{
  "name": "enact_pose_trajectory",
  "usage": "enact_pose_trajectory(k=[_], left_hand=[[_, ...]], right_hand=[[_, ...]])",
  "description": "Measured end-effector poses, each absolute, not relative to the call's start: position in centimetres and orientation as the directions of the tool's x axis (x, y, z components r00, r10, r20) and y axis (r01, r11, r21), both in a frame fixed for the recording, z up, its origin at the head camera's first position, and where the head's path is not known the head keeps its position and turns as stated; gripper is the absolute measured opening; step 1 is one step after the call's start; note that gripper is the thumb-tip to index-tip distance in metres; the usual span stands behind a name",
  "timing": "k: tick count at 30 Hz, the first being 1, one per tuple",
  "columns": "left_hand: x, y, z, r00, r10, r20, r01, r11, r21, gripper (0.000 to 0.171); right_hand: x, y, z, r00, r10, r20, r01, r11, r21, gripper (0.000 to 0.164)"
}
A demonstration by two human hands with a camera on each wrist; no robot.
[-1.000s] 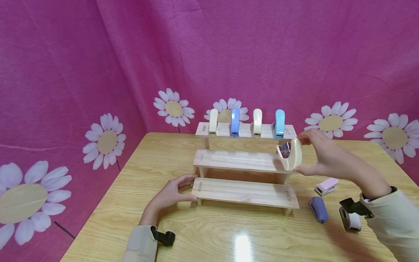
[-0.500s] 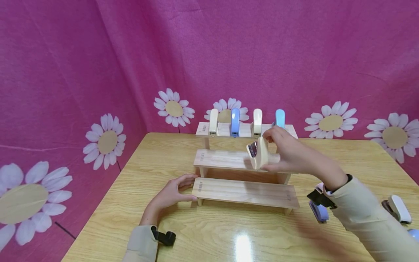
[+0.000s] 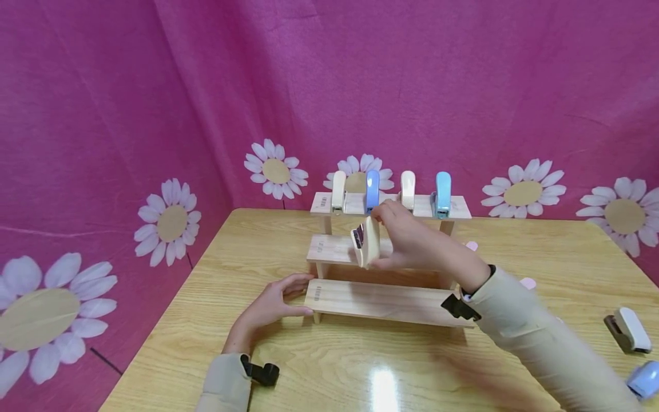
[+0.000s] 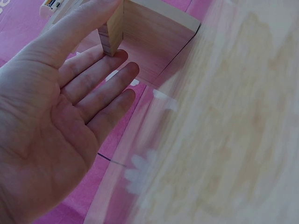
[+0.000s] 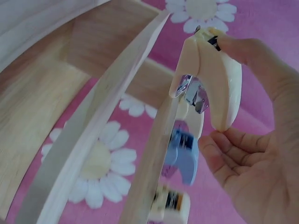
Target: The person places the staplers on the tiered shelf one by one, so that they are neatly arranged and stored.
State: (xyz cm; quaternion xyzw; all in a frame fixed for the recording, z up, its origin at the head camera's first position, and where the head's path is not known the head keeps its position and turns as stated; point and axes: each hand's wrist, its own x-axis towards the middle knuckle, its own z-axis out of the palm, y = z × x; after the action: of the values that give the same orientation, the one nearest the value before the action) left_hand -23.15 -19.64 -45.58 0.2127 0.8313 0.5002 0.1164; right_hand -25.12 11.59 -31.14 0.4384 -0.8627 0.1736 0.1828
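My right hand (image 3: 419, 246) pinches a cream stapler (image 3: 371, 245) between thumb and fingertips, over the middle shelf of a three-step wooden display rack (image 3: 383, 300). In the right wrist view the stapler (image 5: 219, 79) has its metal jaw side facing the shelf edges, with the thumb at one end and fingertips at the other. My left hand (image 3: 270, 306) holds the left end of the lowest shelf, thumb at the front corner and fingers at the back. Along the top shelf stand a cream stapler (image 3: 338, 191), a blue stapler (image 3: 372, 190), another cream stapler (image 3: 408, 190) and a light-blue stapler (image 3: 443, 194).
On the table (image 3: 206, 303) at the right lie a white-and-dark stapler (image 3: 628, 330) and a periwinkle stapler (image 3: 644, 379). Pink pieces (image 3: 527, 283) peek out around the right forearm, which hides things behind it. A magenta cloth with daisies (image 3: 412, 86) hangs behind.
My right hand has carried the cream stapler leftward from the rack's right end to over the left half of the middle shelf. The left hand keeps its place on the rack.
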Motion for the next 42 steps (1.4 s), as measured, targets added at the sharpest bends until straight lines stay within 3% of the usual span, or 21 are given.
enact_pose_trajectory(k=[4, 10, 18, 37, 42], left_hand=[[-23.3, -19.6, -45.7, -0.877, 0.480, 0.021, 0.238, 0.396, 0.887, 0.075], [-23.2, -19.5, -45.7, -0.879, 0.476, 0.018, 0.230, 0.391, 0.891, 0.076], [-23.2, -19.5, -45.7, -0.885, 0.466, 0.005, 0.215, 0.400, 0.891, 0.077], [-23.2, -19.6, -45.5, -0.890, 0.457, -0.009, 0.200, 0.407, 0.891, 0.077], [-23.2, -19.7, -45.5, -0.885, 0.465, -0.004, 0.210, 0.408, 0.888, 0.077]], right_hand=[[-25.3, 10.1, -31.3, -0.595, -0.682, 0.426, -0.789, 0.596, -0.148, 0.074], [-26.0, 8.4, -31.6, -0.589, -0.692, 0.418, -0.787, 0.608, -0.102, 0.072], [-26.2, 6.9, -31.7, -0.643, -0.678, 0.358, -0.744, 0.664, -0.078, 0.071], [-27.0, 4.7, -32.1, -0.623, -0.683, 0.380, -0.722, 0.689, 0.056, 0.065], [-27.2, 4.4, -32.3, -0.651, -0.664, 0.368, -0.706, 0.708, 0.030, 0.068]])
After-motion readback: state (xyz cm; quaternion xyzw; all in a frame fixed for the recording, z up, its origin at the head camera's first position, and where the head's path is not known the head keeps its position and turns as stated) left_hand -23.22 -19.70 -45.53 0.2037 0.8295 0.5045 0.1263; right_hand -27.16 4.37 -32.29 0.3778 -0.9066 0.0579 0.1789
